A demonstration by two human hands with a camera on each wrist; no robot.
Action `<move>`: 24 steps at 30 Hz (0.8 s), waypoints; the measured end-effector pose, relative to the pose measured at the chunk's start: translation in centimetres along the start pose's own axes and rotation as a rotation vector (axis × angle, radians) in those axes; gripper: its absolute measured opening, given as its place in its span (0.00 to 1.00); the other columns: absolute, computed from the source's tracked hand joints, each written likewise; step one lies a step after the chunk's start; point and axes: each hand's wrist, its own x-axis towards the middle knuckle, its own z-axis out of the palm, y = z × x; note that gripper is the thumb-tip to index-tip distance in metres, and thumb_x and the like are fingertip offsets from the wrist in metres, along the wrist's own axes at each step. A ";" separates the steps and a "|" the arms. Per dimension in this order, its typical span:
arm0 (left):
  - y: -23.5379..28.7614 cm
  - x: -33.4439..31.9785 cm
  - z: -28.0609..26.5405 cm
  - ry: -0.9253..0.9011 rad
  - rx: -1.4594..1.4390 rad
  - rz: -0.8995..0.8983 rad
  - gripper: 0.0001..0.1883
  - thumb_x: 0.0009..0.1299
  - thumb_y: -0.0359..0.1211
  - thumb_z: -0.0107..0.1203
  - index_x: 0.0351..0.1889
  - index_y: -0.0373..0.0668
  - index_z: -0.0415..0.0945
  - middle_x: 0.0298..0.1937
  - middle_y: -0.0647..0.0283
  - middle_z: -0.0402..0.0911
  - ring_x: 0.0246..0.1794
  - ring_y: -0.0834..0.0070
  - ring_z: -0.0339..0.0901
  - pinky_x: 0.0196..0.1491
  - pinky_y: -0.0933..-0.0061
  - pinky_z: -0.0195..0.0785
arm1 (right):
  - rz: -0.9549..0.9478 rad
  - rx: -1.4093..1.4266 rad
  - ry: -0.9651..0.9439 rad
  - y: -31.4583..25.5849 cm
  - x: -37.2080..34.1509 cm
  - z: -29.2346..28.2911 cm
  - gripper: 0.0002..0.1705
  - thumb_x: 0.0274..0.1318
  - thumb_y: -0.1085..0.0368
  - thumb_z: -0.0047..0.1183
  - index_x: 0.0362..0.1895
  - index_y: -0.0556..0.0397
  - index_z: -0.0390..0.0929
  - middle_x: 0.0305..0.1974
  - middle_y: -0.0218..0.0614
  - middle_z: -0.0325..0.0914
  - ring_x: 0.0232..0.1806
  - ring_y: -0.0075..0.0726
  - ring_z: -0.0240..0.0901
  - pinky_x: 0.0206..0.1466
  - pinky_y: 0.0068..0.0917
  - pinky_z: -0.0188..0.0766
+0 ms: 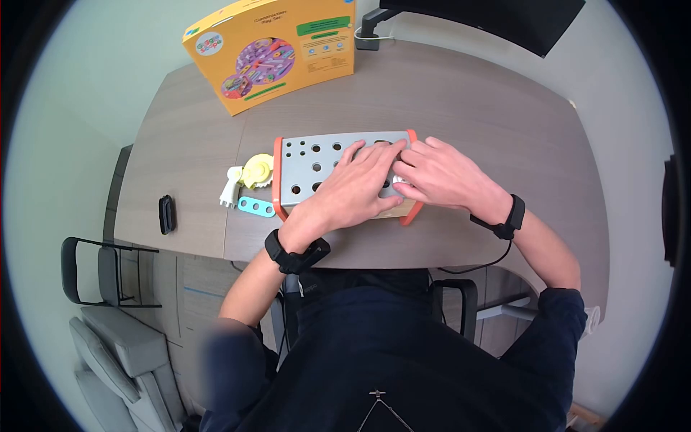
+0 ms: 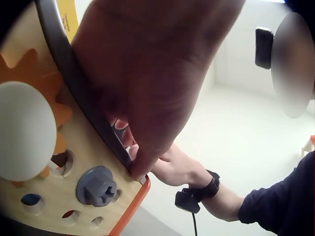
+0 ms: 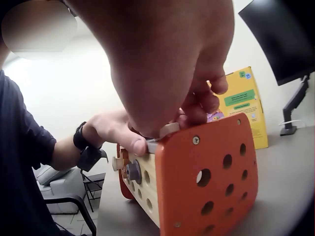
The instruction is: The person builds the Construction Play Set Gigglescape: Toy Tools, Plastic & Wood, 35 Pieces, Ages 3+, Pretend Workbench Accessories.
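A toy workbench with a grey holed top [image 1: 304, 171] and orange end panels [image 3: 221, 169] sits on the table. My left hand [image 1: 353, 180] lies over the top with fingers extended, its thumb at the front edge. At the right end, my right hand [image 1: 448, 173] has its fingers curled round a small cream-white piece [image 3: 170, 129], mostly hidden by the hand. On the wooden front are a grey bolt [image 2: 97, 187] and an orange gear [image 2: 61, 110] with a white knob [image 2: 24, 130].
Left of the workbench lie a yellow toy piece [image 1: 258, 171], a white toy piece [image 1: 230, 187] and a turquoise holed strip [image 1: 255, 207]. A black object [image 1: 166, 214] is farther left. A yellow box [image 1: 288, 61] stands behind, with a monitor [image 1: 504, 18] at the back right.
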 end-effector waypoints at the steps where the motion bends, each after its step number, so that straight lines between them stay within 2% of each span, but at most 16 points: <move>1: 0.1 0.1 0.1 0.005 0.002 -0.003 0.48 0.72 0.43 0.70 0.85 0.37 0.56 0.79 0.46 0.70 0.82 0.53 0.66 0.88 0.42 0.44 | 0.015 0.025 -0.025 0.0 -0.1 0.0 0.15 0.74 0.52 0.58 0.43 0.51 0.79 0.39 0.33 0.82 0.44 0.38 0.79 0.51 0.37 0.73; 9: 0.3 0.3 0.2 0.037 0.072 0.003 0.41 0.72 0.43 0.69 0.80 0.40 0.65 0.77 0.48 0.74 0.81 0.53 0.67 0.87 0.43 0.48 | 0.097 0.048 0.055 -0.8 -0.5 0.4 0.17 0.75 0.52 0.58 0.43 0.53 0.80 0.38 0.37 0.84 0.46 0.40 0.82 0.51 0.39 0.75; 18: 0.8 0.4 0.7 0.073 0.096 -0.024 0.40 0.72 0.43 0.70 0.79 0.40 0.67 0.76 0.50 0.75 0.82 0.54 0.67 0.87 0.43 0.50 | 0.164 -0.003 0.080 -1.6 -0.7 0.5 0.18 0.75 0.51 0.59 0.43 0.53 0.81 0.39 0.36 0.83 0.46 0.40 0.82 0.50 0.39 0.74; 21: 0.9 0.4 0.7 0.092 0.070 -0.005 0.39 0.72 0.41 0.71 0.79 0.41 0.68 0.76 0.50 0.75 0.82 0.53 0.66 0.87 0.44 0.50 | 0.204 0.019 0.077 -1.8 -1.1 0.5 0.17 0.75 0.50 0.59 0.45 0.52 0.82 0.39 0.36 0.83 0.45 0.41 0.81 0.51 0.40 0.74; 24: 0.8 -0.1 -0.6 0.114 -0.136 0.045 0.35 0.74 0.35 0.69 0.78 0.42 0.69 0.76 0.52 0.76 0.84 0.52 0.65 0.86 0.46 0.52 | 0.277 0.055 0.037 -1.9 -1.2 0.5 0.17 0.75 0.50 0.59 0.48 0.52 0.82 0.43 0.37 0.82 0.47 0.42 0.80 0.52 0.41 0.73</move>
